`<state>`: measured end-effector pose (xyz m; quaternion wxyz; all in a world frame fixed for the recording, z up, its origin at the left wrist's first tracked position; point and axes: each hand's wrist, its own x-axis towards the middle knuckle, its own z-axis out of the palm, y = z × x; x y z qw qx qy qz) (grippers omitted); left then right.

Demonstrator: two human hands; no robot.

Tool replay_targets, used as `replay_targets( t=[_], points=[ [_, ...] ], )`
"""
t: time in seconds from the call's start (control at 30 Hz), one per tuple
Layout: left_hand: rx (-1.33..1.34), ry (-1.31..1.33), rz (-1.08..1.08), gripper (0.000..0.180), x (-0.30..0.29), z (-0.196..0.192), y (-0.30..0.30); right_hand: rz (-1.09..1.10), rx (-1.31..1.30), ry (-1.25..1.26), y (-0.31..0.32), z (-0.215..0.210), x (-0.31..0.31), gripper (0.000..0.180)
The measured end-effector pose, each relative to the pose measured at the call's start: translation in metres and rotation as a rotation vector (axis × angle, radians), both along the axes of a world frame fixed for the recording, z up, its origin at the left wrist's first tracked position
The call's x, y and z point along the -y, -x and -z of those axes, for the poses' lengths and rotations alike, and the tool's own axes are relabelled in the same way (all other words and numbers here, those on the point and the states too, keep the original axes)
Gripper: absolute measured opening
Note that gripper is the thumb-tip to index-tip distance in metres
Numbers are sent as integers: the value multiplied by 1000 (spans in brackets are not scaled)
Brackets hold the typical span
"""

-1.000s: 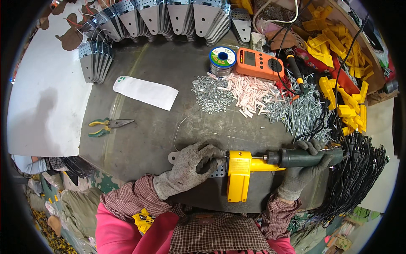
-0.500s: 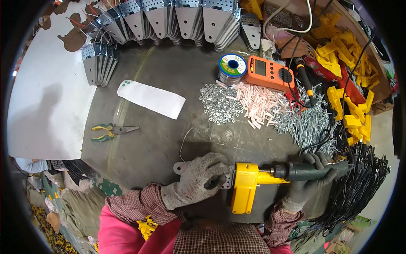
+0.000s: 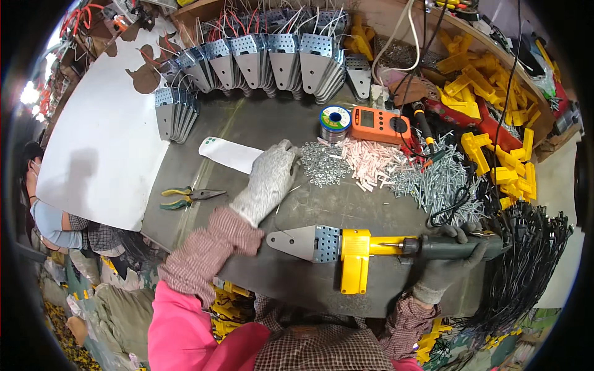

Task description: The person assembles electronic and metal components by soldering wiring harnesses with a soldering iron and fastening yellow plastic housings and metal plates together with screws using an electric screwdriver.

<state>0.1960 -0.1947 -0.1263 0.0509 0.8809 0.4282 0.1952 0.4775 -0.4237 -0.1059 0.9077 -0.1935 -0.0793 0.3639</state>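
In my right hand [image 3: 455, 256] is a dark green electric screwdriver [image 3: 427, 247], the gloved fingers wrapped round its body. The screwdriver lies along the handle of a yellow T-shaped plastic part [image 3: 356, 263], its bit pointing at the crosspiece. Joined to that part's left side is a tapered grey metal plate [image 3: 297, 243] with a perforated bluish section. A thin wire rises from the plate. My gloved left hand [image 3: 272, 176] reaches over the right end of a white strip [image 3: 229, 151], beside a pile of small metal nuts [image 3: 325, 164]; its fingertips are hidden.
Pink sleeves [image 3: 371, 159] and silver screws [image 3: 427, 185] lie in piles, with a solder spool [image 3: 335, 120] and orange multimeter [image 3: 378, 125] behind. Pliers [image 3: 192, 195] lie at left. Stacked metal plates [image 3: 250, 65] line the back. Black cables [image 3: 532, 266] hang at right; another person sits at far left.
My left hand has let go of the metal plate and moved forward to the nut pile, baring the plate. My right hand stays on the screwdriver. The view has shifted.
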Motion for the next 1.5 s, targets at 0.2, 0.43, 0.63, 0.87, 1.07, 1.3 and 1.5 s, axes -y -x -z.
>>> replay_targets(
  t=[0.2, 0.43, 0.63, 0.87, 1.07, 1.3, 1.5],
  points=[
    [-215, 25, 15, 20, -21, -16, -7, -49, -79, -185, -4, 6, 8, 36],
    [313, 283, 10, 12, 73, -25, -16, 29, -66, -79, -2, 12, 6, 36],
    [563, 293, 89, 26, 166, 8, -4, -71, -114, -212, 19, 3, -6, 30],
    [538, 309, 161, 22, 166, 12, 1, 7, -161, -127, 27, 3, -11, 33],
    [500, 309, 160, 22, 168, 9, 3, -7, -162, -126, 30, 2, -14, 37],
    [492, 453, 241, 25, 159, -4, 0, 3, -205, -177, 25, 0, -10, 39],
    [549, 494, 142, 21, 158, -7, -4, 89, -161, 37, 31, 1, -11, 40]
  ],
)
